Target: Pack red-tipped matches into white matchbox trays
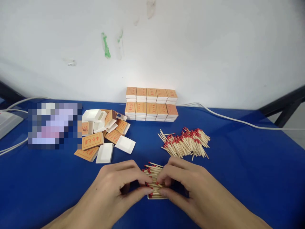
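Red-tipped matches [152,171] lie side by side in front of me, between my two hands. The white edge of a matchbox tray [157,198] shows beneath them; the rest of it is covered. From the left, my left hand [119,183] has thumb and forefinger curled in at the match heads. On the opposite side, my right hand [187,181] pinches at the wooden ends, its fingertips close to the left ones. A larger heap of loose matches [186,143] lies just beyond my right hand.
Orange-topped matchboxes [151,109] stand stacked in two rows against the white wall [202,54]. Empty white trays [105,152] and orange sleeves [92,141] are piled at left, beside a blurred-out object [54,124]. A white cable [228,120] crosses the blue table [238,159] at the back.
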A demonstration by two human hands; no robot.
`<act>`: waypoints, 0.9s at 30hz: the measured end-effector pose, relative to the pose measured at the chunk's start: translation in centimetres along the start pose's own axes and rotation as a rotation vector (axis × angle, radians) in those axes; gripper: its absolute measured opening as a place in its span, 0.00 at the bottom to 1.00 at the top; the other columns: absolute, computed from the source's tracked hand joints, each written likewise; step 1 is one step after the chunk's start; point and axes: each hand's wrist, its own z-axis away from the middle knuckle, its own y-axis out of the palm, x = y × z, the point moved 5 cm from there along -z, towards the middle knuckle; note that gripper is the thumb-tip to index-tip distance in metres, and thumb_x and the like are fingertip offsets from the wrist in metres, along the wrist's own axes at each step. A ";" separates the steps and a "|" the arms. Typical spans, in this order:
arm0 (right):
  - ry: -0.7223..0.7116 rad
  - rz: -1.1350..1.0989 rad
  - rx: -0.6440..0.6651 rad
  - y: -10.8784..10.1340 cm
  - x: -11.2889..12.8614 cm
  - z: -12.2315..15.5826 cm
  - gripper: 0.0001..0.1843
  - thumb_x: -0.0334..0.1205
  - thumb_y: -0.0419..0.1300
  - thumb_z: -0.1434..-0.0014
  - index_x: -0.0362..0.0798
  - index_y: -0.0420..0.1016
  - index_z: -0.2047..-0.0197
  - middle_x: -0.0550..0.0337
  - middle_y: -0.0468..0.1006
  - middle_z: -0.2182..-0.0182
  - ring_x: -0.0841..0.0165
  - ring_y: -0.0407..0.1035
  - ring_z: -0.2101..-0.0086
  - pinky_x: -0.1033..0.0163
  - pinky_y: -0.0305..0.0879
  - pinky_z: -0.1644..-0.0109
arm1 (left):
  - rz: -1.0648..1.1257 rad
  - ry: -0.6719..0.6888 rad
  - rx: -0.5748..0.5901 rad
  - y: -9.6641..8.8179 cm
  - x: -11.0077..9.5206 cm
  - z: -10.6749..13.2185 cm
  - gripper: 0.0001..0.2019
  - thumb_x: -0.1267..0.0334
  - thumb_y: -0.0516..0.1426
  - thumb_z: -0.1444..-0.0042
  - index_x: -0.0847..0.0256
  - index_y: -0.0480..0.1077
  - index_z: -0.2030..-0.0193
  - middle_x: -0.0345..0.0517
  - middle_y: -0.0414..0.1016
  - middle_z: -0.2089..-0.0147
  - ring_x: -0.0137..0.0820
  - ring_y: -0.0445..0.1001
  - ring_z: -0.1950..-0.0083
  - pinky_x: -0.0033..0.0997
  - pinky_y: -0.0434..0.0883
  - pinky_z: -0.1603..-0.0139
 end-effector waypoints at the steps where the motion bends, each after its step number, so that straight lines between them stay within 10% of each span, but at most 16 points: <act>1: -0.004 0.005 -0.003 0.0 0.0 0.0 0.10 0.28 0.69 0.29 0.56 0.81 0.56 0.65 0.79 0.58 0.69 0.76 0.60 0.63 0.69 0.55 | -0.014 -0.010 -0.019 -0.1 0.1 0.0 0.07 0.67 0.72 0.35 0.47 0.85 0.56 0.31 0.82 0.64 0.21 0.71 0.73 0.20 0.66 0.73; 22: -0.022 -0.010 -0.024 -0.4 0.6 0.1 0.10 0.28 0.69 0.30 0.55 0.83 0.58 0.67 0.81 0.61 0.70 0.77 0.62 0.64 0.69 0.58 | 0.062 0.011 0.098 0.4 -0.3 0.3 0.11 0.65 0.62 0.24 0.43 0.86 0.48 0.36 0.84 0.53 0.25 0.83 0.57 0.22 0.77 0.58; 27: -0.064 0.027 -0.026 -0.4 0.5 0.1 0.15 0.24 0.68 0.32 0.57 0.85 0.58 0.67 0.82 0.60 0.70 0.78 0.60 0.65 0.70 0.57 | -0.022 0.007 0.040 0.1 -0.4 0.3 0.01 0.62 0.69 0.31 0.50 0.84 0.56 0.35 0.82 0.58 0.22 0.70 0.71 0.23 0.68 0.71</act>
